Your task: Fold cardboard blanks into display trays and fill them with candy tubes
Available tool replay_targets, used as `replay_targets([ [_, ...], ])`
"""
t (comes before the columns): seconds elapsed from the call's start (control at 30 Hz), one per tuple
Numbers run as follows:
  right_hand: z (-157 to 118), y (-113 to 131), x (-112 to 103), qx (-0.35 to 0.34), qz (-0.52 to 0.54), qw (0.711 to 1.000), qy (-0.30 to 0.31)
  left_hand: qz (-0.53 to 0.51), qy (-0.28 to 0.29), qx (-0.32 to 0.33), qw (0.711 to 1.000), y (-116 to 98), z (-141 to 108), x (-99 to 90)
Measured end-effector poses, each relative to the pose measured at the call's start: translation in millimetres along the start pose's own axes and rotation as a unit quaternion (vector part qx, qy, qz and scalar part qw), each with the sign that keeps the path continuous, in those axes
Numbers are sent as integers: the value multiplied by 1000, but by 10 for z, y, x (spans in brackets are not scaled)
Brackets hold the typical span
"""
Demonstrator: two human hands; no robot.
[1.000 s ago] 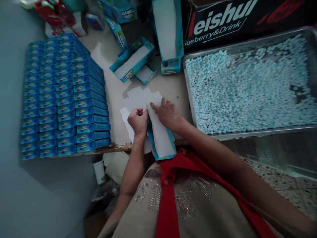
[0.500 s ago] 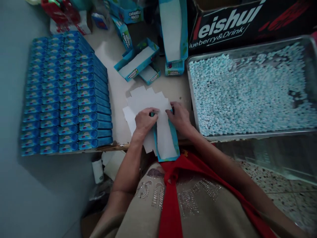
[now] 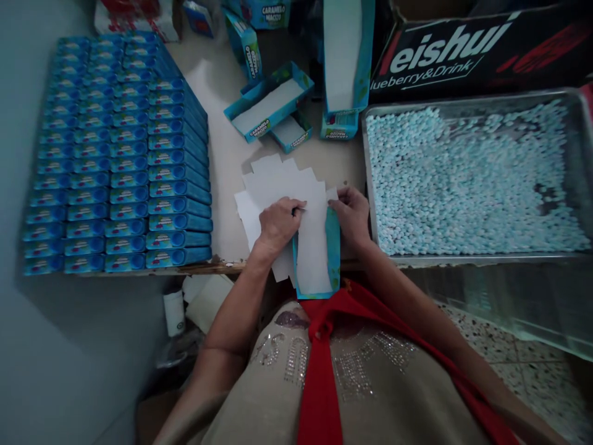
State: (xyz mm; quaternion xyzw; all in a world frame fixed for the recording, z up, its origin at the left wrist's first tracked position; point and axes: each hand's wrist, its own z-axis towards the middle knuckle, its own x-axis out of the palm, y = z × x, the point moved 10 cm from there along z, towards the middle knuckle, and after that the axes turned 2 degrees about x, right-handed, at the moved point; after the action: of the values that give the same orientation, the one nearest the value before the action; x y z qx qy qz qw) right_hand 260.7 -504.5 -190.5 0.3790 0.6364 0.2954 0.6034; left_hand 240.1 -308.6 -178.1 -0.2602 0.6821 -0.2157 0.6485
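Observation:
A half-folded cardboard box (image 3: 315, 259), blue on its sides and white inside, lies at the table's front edge with its near end against my apron. My left hand (image 3: 279, 225) is closed at its far left corner, the fingertips pinching the card there. At the far right corner, a small white flap stands out between the thumb and fingers of my right hand (image 3: 352, 215). Beneath the box, a fanned pile of flat white card blanks (image 3: 283, 176) spreads to the left and away from me. The pinched card edge under my left fingers is partly hidden.
Stacked blue boxes (image 3: 125, 161) fill the left side. On the right is a metal tray (image 3: 370, 179) of pale blue candies (image 3: 463, 185). Folded blue trays (image 3: 271, 102) lie behind the blanks, and a black carton (image 3: 463, 55) stands at the back right.
My right hand has moved outward to the right, and a white flap now shows at its fingertips. My left hand stays at the left corner. The whole view has shifted slightly.

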Motion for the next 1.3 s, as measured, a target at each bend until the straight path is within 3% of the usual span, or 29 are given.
replay_targets([
  [0.1, -122, 214, 12, -52, -113, 992, 5, -4, 5, 10, 1000, -16, 6, -2],
  [0.2, -215, 448, 186, -124, -261, 954, 78, -6, 2, 11, 1000, -2, 7, 3],
  [0.3, -205, 448, 263, -115, -313, 934, 127, -29, 8, 35, 999, -15, -24, 44],
  [0.4, -200, 419, 279, -112, -299, 937, 143, -61, 9, 61, 996, -47, -80, 73],
  [0.5, -200, 433, 276, -122, -252, 950, 142, -125, -34, 64, 990, -75, -118, -4],
  [0.7, -94, 477, 148, -115, -154, 977, 88, -207, -168, -85, 960, 125, -193, -194],
  [0.83, -126, 411, 199, -103, -130, 980, 113, -229, -204, -124, 944, 195, -290, -197],
  [1.0, -110, 307, 177, -73, -86, 989, 99, -205, -126, -94, 966, 216, -282, -171],
  [1.1, -106, 341, 230, -96, -113, 980, 132, -210, -77, -81, 971, 244, -256, -186],
  [1.2, -127, 418, 273, -133, -122, 969, 168, -231, -59, -65, 969, 239, -231, -219],
  [1.3, -103, 451, 234, -136, -94, 974, 153, -260, -58, -60, 962, 242, -202, -206],
])
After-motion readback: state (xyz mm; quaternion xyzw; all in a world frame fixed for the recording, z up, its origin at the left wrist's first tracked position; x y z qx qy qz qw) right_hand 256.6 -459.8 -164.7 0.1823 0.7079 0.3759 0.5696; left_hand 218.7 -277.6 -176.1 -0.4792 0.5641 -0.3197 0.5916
